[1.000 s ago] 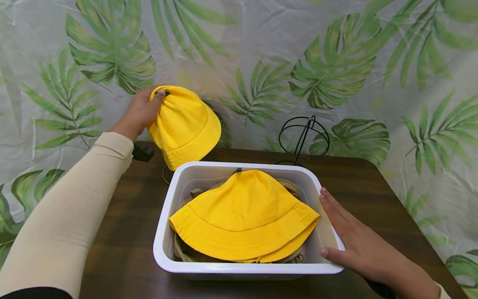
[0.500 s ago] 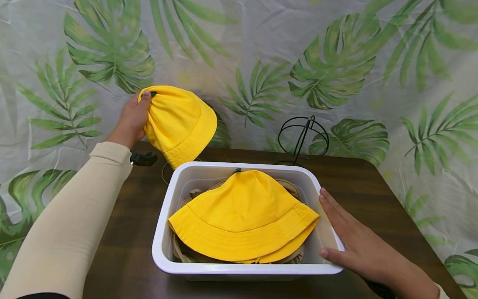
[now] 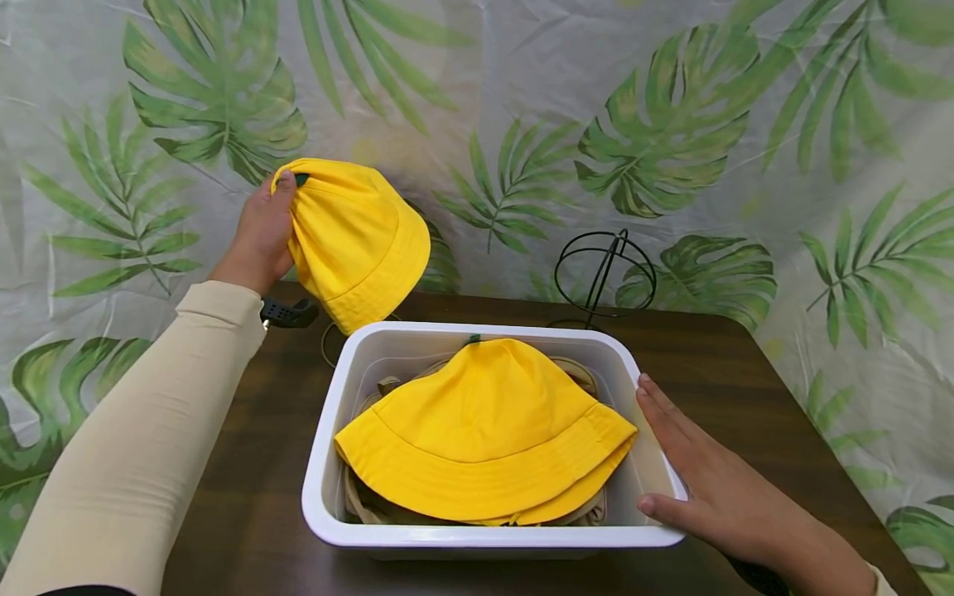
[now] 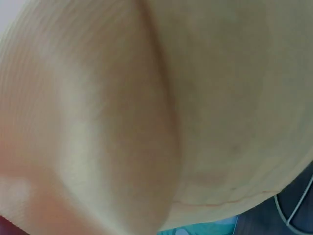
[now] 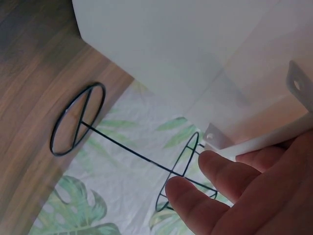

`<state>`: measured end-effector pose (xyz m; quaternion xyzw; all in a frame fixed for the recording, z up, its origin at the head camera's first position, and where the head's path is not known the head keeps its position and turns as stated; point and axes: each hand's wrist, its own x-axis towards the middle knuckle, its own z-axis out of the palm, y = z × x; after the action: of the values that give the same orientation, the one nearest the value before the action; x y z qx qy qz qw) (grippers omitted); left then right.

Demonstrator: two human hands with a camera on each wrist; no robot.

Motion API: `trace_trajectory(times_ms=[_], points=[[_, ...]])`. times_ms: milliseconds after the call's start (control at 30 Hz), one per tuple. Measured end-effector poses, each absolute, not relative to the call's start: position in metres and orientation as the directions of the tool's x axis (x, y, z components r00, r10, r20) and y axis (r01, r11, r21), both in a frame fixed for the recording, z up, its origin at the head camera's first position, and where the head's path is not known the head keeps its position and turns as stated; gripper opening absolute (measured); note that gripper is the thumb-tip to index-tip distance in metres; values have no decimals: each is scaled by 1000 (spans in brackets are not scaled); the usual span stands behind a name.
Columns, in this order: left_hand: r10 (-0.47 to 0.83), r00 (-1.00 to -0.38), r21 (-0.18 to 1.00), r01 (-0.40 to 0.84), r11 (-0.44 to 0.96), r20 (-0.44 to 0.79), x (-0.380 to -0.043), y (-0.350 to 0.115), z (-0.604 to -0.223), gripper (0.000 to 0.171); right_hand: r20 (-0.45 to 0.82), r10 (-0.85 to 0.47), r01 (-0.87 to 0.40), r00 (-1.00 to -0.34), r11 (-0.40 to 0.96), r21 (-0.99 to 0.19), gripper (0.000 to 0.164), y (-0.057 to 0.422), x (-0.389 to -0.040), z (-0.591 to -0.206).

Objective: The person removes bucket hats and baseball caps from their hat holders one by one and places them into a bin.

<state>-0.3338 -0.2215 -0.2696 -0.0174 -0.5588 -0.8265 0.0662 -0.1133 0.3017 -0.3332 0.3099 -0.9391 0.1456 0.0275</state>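
My left hand pinches a yellow bucket hat at its crown, near a small green tab, with the thumb on top. The hat hangs brim down behind the left corner of a white plastic bin. In the bin lies another yellow bucket hat, folded flat over tan fabric. My right hand rests at the bin's right rim with fairly straight fingers, the thumb on the rim near the front corner. Blurred skin fills most of the left wrist view.
A black wire hat stand stands behind the bin on the dark wooden table. Part of a wire ring shows below the held hat. A leaf-print curtain hangs behind the table.
My left hand has moved a little left and slightly up with the yellow bucket hat. The right hand, the bin and the hat inside look nearly unchanged.
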Motion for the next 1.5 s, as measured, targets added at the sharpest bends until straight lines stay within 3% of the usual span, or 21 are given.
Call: trace_trajectory(times_ms=[400, 900, 1233, 1500], points=[[-139, -982, 768, 185, -614, 126, -335, -235, -289, 42, 149, -580, -598, -801, 759, -256, 104, 302, -114, -334], [-174, -984, 784, 142, -604, 44, -333, -251, -301, 45, 142, -573, -589, -807, 764, -262, 103, 302, -114, -333], [-190, -970, 718, 241, -653, 153, -324, -274, -285, 37, 147, -578, -595, -802, 759, -264, 103, 303, -114, -334], [-131, -965, 815, 263, -516, 229, -310, -281, -260, 38, 133, -572, -585, -809, 763, -274, 103, 303, -114, -333]])
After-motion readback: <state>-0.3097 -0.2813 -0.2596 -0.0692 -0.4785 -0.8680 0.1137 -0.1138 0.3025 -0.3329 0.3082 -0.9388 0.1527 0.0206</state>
